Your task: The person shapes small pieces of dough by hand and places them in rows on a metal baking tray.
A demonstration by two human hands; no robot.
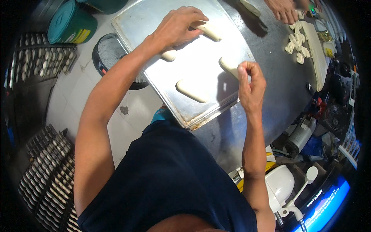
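Note:
Under my left hand (pixel 181 26), a pale, elongated dough roll (pixel 210 31) lies on a metal baking tray (pixel 131 19). The fingers and thumb are curled around the roll's near end. Beneath my left wrist, another dough roll (pixel 169 54) is partly hidden. My right hand (pixel 253 86) is over the tray's right edge, thumb and fingers drawn together; what they hold, if anything, is hidden. Just left of it lies a third dough roll (pixel 228 65), its end covered by the thumb. One more roll (pixel 191 91) rests toward the tray's near corner.
The tray lies on a dark metal table (pixel 274 62). Far right, another person's hand (pixel 284 11) is beside several small dough pieces (pixel 298 40) and a long dough strip (pixel 313 50). A fan (pixel 112 50) and green bucket (pixel 71 25) stand left; dough-filled racks (pixel 50 178) line that side.

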